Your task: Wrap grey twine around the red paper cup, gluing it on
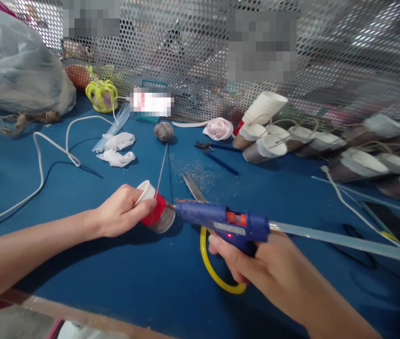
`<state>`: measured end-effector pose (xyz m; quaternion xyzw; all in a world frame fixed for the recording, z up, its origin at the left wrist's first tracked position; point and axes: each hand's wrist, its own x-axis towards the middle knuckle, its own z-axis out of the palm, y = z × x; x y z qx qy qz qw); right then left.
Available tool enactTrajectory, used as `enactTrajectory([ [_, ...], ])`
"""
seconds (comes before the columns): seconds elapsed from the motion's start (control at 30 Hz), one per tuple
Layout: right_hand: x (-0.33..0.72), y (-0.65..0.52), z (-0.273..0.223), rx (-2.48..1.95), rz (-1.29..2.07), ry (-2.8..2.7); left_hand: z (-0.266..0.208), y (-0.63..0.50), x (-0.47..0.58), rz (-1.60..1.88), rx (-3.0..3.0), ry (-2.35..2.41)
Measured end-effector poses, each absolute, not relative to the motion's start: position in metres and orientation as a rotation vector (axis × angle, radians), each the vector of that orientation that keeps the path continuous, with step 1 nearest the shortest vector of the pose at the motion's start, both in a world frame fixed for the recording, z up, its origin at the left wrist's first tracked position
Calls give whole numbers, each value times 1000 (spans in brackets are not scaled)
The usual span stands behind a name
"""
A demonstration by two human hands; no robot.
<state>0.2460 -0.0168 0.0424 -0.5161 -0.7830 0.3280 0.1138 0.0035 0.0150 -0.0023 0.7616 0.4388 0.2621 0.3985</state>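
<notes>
My left hand [124, 212] is closed round a small red and white paper cup [158, 207], tilted on its side above the table. Grey yarn covers the cup's lower end, and a strand runs from it to a grey yarn ball [164, 132] farther back. In my right hand [245, 263] is a blue hot glue gun [217, 219] with a lit red light and a long clear glue stick out of its back. The gun's nozzle points left and is at the cup's side, by the yarn. Yellow-handled scissors [205, 249] lie under the gun, partly hidden.
Several yarn-wrapped cups with handles [358, 162] stand at the right, beside stacked white cups [266, 106]. Blue pliers [217, 153], a pink ribbon roll [218, 128] and white scraps [117, 149] lie behind my hands. A white cable [39, 160] crosses the left; perforated metal mesh [192, 52] borders the back.
</notes>
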Motion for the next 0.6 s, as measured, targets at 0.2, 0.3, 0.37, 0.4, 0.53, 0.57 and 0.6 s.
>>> enactTrajectory([
  [0.2,242,-6,43,-1573,1155,-2125,1,15,5,674,1950,1054],
  [0.3,240,-2,43,-1590,1207,-2106,-1,15,5,684,1949,1056],
  [0.37,240,-2,42,-1587,1207,-2123,-3,15,4,686,1949,1060],
  [0.4,241,-2,41,-1578,1199,-2132,-3,15,4,689,1948,1062],
  [0.53,246,-8,38,-1530,1115,-2174,-5,16,4,705,1932,1065],
  [0.57,247,-10,38,-1516,1077,-2192,-5,16,4,706,1924,1070],
  [0.6,247,-12,38,-1501,1035,-2217,-5,16,4,703,1915,1080],
])
